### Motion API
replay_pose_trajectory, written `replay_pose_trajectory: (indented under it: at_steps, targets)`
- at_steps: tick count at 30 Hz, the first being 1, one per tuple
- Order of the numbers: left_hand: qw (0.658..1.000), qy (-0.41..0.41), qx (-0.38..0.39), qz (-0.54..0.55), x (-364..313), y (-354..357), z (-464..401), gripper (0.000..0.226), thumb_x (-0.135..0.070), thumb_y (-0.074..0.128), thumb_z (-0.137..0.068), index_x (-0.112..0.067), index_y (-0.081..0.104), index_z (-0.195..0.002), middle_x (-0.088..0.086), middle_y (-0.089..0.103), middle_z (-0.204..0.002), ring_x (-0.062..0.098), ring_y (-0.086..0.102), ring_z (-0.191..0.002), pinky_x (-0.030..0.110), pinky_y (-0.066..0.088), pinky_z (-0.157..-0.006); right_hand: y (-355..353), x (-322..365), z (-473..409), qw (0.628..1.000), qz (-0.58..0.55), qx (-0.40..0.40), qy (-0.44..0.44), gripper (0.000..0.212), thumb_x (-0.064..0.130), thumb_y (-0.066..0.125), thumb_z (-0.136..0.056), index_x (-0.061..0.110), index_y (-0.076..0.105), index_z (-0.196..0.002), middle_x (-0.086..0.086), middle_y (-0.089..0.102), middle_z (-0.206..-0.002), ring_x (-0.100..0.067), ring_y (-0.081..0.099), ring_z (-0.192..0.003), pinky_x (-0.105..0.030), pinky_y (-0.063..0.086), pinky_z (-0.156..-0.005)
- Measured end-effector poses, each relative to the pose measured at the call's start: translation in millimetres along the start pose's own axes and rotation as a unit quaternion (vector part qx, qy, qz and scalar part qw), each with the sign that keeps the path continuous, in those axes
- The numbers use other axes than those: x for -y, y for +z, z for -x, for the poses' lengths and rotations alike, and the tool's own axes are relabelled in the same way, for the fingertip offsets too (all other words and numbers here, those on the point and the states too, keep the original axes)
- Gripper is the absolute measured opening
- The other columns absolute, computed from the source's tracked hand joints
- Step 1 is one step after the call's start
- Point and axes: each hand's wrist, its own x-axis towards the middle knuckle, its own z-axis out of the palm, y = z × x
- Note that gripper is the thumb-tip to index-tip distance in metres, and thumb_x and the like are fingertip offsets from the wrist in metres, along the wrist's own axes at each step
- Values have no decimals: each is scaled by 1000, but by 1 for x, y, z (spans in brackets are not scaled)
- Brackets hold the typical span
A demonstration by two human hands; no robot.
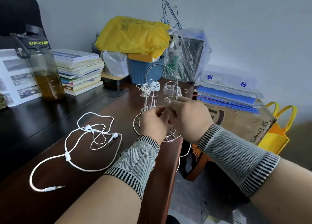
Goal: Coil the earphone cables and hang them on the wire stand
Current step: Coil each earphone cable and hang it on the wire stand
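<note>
Earphone cable pinched between two hands in front of the wire stand.

Head view: the left hand (152,121) and the right hand (189,117) are raised together just in front of the wire stand (157,95), which is set at the bench's (50,122) right edge. A thin white earphone cable (164,107) is pinched between the fingertips of both hands, each grip clamped on it. Three coiled earphone bundles (154,86) are hung on the stand's upper hooks. A loose white earphone set (87,139) is spread uncoiled on the bench left of the hands, its plug toward the near edge. Grey knitted wrist sleeves (138,161) are worn on both forearms. A water bottle (42,65) and stacked books (79,70) are seen toward the far left side.
</note>
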Motion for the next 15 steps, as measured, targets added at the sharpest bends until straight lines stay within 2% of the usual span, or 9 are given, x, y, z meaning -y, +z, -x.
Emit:
replay_pose_trajectory:
  at_steps: [2, 4, 7, 11, 15]
  targets:
    - [1000, 1, 4, 10, -1, -1, 2, 27, -16, 61, -94, -17, 68, -68, -8, 57, -48, 0, 45, -37, 15, 36, -45, 11, -14, 8, 988, -111, -58, 91, 22, 25, 55, -88, 15, 74, -85, -1, 67, -78, -22, 64, -67, -33, 52, -59]
    - [1000, 4, 4, 17, 0, -1, 1, 30, -19, 63, -92, -19, 67, -63, -9, 55, -43, 2, 41, -35, 19, 34, -44, 18, -21, 12, 961, -191, -47, 196, 17, 26, 62, -89, 16, 73, -81, 2, 67, -74, -13, 61, -65, -30, 52, -64]
    - [1000, -1, 12, 9, 1, -3, 0, 27, -22, 65, -90, -15, 68, -64, -8, 57, -46, 8, 41, -38, 22, 34, -46, 32, -19, 11, 889, -322, -66, 319, 14, 26, 65, -88, 23, 66, -74, 8, 65, -68, -7, 58, -63, -29, 52, -68]
    - [1000, -8, 5, -4, 6, -10, -6, 26, -29, 67, -87, -22, 69, -63, -10, 60, -50, 9, 44, -44, 28, 40, -52, 56, 3, 5, 825, -390, -112, 394, 11, 27, 59, -92, 29, 59, -81, 10, 64, -73, -8, 60, -66, -32, 54, -72]
    - [1000, -8, -14, -8, 11, -16, -12, 25, -40, 64, -81, -25, 66, -60, -9, 57, -48, 11, 46, -47, 31, 42, -56, 76, 27, 4, 795, -411, -153, 419, 10, 29, 47, -97, 31, 56, -94, 10, 62, -71, -5, 56, -63, -24, 46, -65]
